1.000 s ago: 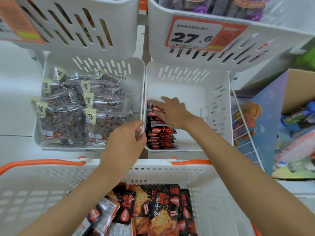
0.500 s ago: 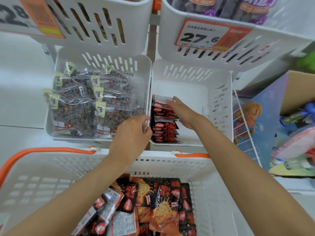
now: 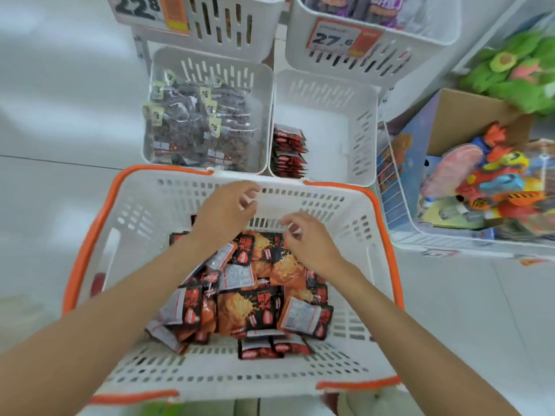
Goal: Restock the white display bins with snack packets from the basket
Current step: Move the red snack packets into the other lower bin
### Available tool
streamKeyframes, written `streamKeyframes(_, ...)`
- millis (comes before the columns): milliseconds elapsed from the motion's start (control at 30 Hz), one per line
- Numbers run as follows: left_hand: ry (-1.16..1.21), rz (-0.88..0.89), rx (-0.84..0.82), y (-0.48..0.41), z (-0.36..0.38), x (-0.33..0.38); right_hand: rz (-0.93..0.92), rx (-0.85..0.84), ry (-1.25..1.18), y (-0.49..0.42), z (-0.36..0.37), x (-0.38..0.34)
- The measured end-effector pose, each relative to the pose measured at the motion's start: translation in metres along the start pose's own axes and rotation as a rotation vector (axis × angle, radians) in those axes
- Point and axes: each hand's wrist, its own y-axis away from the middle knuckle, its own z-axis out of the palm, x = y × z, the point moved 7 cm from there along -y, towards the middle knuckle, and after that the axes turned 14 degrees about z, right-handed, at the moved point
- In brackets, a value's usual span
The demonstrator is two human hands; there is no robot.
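A white basket with orange handles [image 3: 372,223] sits low in front of me, holding several black-and-orange snack packets [image 3: 249,307] in a loose pile. Both hands hover over its far half. My left hand [image 3: 225,211] is empty, fingers loosely curled. My right hand [image 3: 306,235] is also empty, fingers bent and apart. Beyond the basket stands a white display bin [image 3: 342,121] with a row of red-black packets [image 3: 286,151] stacked upright against its left wall. The rest of that bin's floor is bare.
Left of it, another white bin [image 3: 264,94] is full of clear packets of dark snacks. Two upper bins carry price tags, 22.8 [image 3: 141,7] and 27.6 [image 3: 333,37]. A wire rack with toys [image 3: 480,181] stands to the right.
Both hands pulled back out of the display bin area to above the basket. The right hand left the stacked red-black packets. The view tilted down, showing the whole basket.
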Motion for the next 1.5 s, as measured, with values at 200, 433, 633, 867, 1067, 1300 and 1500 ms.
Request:
streamKeyframes(200,0.020,-0.284,-0.075,0.085,-0.021,-0.042,0.434,-0.173,0.086,-0.020,0.077,0.116)
streamKeyframes(433,0.207,-0.441,-0.041,0.110,-0.005,-0.049,0.615,-0.043,-0.351,-0.020,0.069,0.120)
streamKeyframes(633,0.241,-0.437,-0.079,0.093,0.022,-0.039,0.386,-0.050,-0.541,0.002,0.000,0.098)
streamKeyframes(867,0.239,-0.243,-0.315,0.048,0.037,0.012,0.139,-0.417,-0.628,0.032,-0.034,0.026)
streamKeyframes(1067,0.653,-0.486,-0.243,0.062,0.046,0.007,0.177,-0.329,-0.730,0.019,-0.004,0.003)
streamKeyframes(1300,0.958,-0.670,-0.170,0.087,0.039,-0.009,0.140,-0.474,-0.417,0.013,0.033,-0.002)
streamKeyframes(1500,0.850,-0.756,0.007,0.108,0.030,-0.047,0.260,-0.582,0.030,0.025,0.068,0.060)
